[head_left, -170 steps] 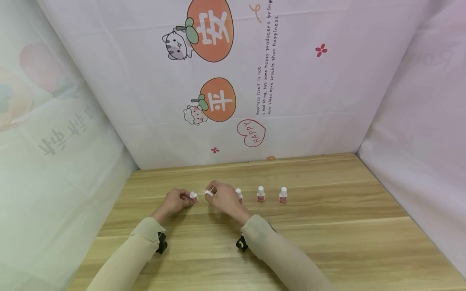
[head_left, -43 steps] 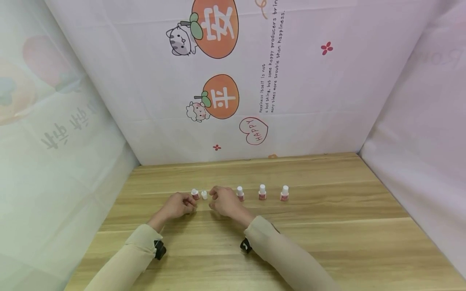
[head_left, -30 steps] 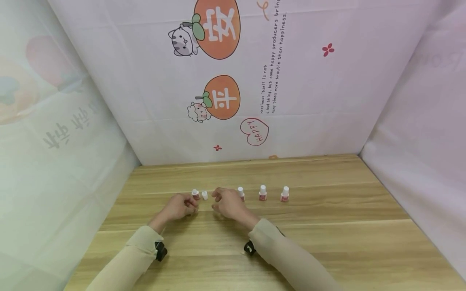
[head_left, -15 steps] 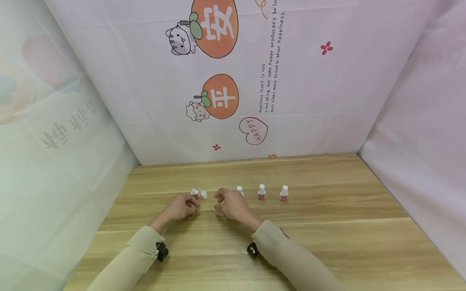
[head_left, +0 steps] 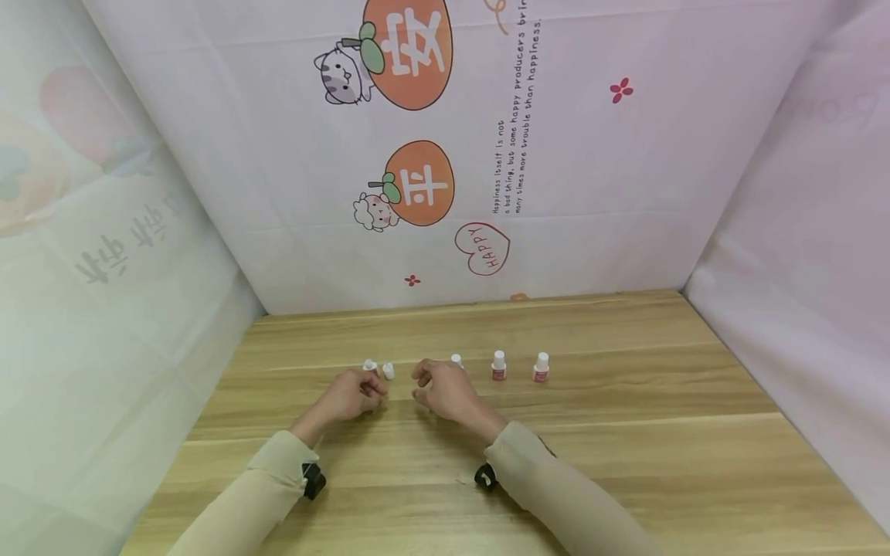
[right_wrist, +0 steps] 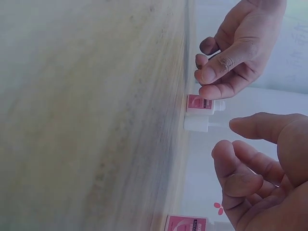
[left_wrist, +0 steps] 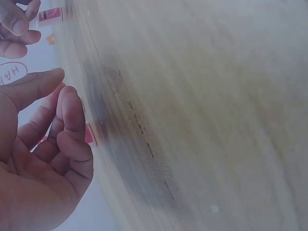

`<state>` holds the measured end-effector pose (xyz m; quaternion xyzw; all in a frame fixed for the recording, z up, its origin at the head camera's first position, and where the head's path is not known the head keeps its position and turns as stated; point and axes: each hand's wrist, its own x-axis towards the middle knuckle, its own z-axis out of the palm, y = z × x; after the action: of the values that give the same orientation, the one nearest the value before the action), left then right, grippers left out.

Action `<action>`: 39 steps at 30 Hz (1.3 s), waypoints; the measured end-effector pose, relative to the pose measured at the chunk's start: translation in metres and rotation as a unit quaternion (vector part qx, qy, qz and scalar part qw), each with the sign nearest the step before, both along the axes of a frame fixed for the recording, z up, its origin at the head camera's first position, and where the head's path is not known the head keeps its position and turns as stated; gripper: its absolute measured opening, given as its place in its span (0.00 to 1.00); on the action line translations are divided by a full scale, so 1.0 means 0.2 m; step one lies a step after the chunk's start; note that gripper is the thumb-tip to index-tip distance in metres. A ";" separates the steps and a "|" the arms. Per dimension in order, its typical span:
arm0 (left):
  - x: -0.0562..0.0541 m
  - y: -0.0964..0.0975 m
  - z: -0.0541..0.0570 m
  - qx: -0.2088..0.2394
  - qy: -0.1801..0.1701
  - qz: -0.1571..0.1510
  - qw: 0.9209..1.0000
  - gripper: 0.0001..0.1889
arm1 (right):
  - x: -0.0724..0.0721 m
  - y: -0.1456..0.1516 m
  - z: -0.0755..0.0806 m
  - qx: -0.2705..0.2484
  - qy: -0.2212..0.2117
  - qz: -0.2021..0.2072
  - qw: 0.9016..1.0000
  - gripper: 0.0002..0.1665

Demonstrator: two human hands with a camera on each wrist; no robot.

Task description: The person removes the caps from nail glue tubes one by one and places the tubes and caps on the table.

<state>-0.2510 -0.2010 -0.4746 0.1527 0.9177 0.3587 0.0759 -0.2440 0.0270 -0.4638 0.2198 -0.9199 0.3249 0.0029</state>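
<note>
A small bottle with a pink label (head_left: 371,367) stands uncapped at the left end of the row, partly behind my left hand. Beside it on the table is its white cap (head_left: 388,371); a thin stem points up from the cap (right_wrist: 196,123) in the right wrist view. My left hand (head_left: 351,394) hovers just in front of that bottle, fingers loosely curled around nothing. To the right of the cap, my right hand (head_left: 446,390) is also unoccupied, thumb and fingertips apart. It partly hides a capped bottle (head_left: 456,360) behind it.
Two more capped bottles stand upright farther right, one bottle (head_left: 499,366) near the middle and another bottle (head_left: 541,367) at the row's end. The wooden table (head_left: 612,455) meets a printed cloth wall (head_left: 591,232) at the back, with cloth on both sides.
Earlier my left hand held the uncapped bottle and my right hand the cap; both were let go. The cap now stands beside the bottle. Both hands have since drifted slightly right.
</note>
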 end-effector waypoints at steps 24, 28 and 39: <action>0.01 0.12 0.00 -0.003 0.000 0.010 1.000 0.07 | 0.02 0.06 0.00 -0.021 -0.031 -0.018 0.999 0.15; 0.01 0.14 0.00 -0.005 -0.006 0.011 1.000 0.07 | 0.03 0.08 0.00 -0.019 -0.034 -0.022 0.999 0.15; 0.01 0.18 0.00 -0.006 -0.005 0.005 1.000 0.07 | 0.04 0.13 -0.02 -0.027 -0.021 -0.027 0.999 0.14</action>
<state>-0.2496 -0.1652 -0.4749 0.1461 0.9201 0.3546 0.0796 -0.2369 0.0534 -0.4673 0.1879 -0.9163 0.3536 -0.0016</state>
